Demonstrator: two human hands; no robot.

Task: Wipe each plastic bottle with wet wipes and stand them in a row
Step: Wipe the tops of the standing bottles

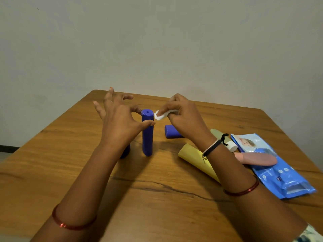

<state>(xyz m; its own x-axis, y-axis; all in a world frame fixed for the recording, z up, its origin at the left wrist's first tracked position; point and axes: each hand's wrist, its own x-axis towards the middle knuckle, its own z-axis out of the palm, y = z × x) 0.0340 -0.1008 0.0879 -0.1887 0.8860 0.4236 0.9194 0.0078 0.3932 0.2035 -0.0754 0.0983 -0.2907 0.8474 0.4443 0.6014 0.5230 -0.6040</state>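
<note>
A tall blue bottle (147, 135) stands upright in the middle of the wooden table (157, 186). My left hand (118, 117) pinches its upper part between thumb and index finger, the other fingers spread. My right hand (181, 117) holds a bunched white wet wipe (159, 116) against the right edge of the bottle's cap. A second dark blue bottle (126, 151) stands just left of it, mostly hidden behind my left forearm. Another blue bottle (172, 131) lies on its side behind my right wrist.
A yellow bottle (194, 158) lies under my right forearm. To the right, a pale green bottle with a white cap (231, 145) and a pink bottle (257, 159) lie by and on the blue wet wipes pack (283, 177). The table ends at a wall behind.
</note>
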